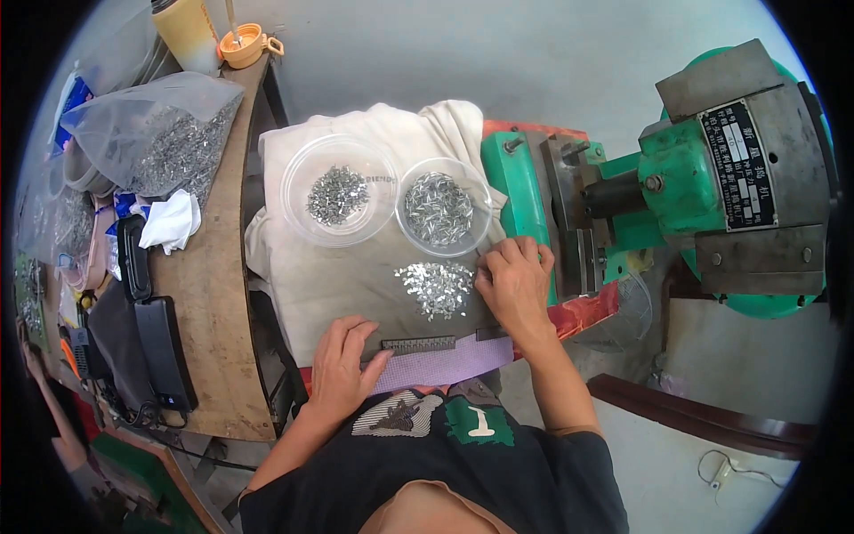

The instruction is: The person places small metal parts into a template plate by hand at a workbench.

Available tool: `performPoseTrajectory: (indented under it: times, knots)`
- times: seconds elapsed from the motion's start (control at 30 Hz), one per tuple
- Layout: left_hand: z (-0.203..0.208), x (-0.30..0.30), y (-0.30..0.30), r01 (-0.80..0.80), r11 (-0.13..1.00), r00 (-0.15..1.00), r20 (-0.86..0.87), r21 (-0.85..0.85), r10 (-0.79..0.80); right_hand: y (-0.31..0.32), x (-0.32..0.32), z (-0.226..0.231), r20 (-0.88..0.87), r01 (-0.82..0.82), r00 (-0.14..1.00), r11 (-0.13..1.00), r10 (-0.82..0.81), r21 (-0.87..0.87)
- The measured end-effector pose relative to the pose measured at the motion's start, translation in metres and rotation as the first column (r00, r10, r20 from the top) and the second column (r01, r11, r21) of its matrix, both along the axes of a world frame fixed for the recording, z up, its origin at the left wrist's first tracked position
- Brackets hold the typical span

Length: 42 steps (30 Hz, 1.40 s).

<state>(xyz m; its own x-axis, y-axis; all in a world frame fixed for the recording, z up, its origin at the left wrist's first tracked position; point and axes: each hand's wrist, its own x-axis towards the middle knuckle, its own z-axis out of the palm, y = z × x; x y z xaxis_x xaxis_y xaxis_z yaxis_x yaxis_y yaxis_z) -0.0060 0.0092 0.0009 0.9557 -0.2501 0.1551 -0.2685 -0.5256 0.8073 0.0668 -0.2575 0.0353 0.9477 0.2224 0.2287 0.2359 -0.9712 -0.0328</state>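
My left hand [345, 360] rests on the cloth with its thumb apart from the fingers, nothing seen in it. Beside its thumb lies a dark, toothed metal bar [418, 344], along the edge of a purple mat [445, 363]. My right hand [516, 283] is curled closed, knuckles up, at the right of a loose pile of flat, shiny metal pieces [436, 288]; its fingertips are hidden. Behind the pile, a clear round tub [485, 200] holds silvery slivers. A wider tub [298, 227] to its left holds small grey metal parts. A second dark bar [491, 334] lies below my right wrist.
A green press [680, 182] with a dark ram stands at the right, close to my right hand. On the left, a wooden table [218, 329] carries a bag of metal parts [182, 147], a black case [165, 351], white tissue [172, 221] and a yellow bottle [187, 36].
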Motion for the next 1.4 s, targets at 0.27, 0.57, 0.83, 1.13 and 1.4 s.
performPoseTrajectory:
  times: [0.27, 0.57, 0.83, 1.13, 1.4]
  knots:
    - [0.003, 0.004, 0.002, -0.016, 1.0, 1.0, -0.005, -0.01, 0.016, 0.001, 0.009, 0.0, -0.012, -0.024, 1.0, 0.999, 0.024, 0.041]
    - [0.003, 0.006, 0.004, -0.033, 0.999, 0.999, 0.008, -0.018, 0.033, -0.002, -0.004, -0.009, 0.079, -0.015, 0.997, 1.0, 0.016, -0.011]
    - [0.002, 0.005, 0.004, -0.039, 0.998, 0.999, -0.006, -0.052, 0.039, 0.002, -0.002, -0.008, 0.096, 0.008, 0.995, 0.999, -0.004, -0.042]
    - [0.005, 0.006, 0.002, -0.034, 0.999, 0.999, -0.009, -0.041, 0.034, -0.004, 0.011, 0.003, -0.088, -0.047, 0.995, 0.998, 0.051, 0.046]
    - [0.004, 0.005, 0.007, -0.062, 0.996, 0.998, -0.008, -0.069, 0.062, -0.013, -0.003, 0.009, -0.122, -0.131, 0.984, 0.991, 0.127, -0.027]
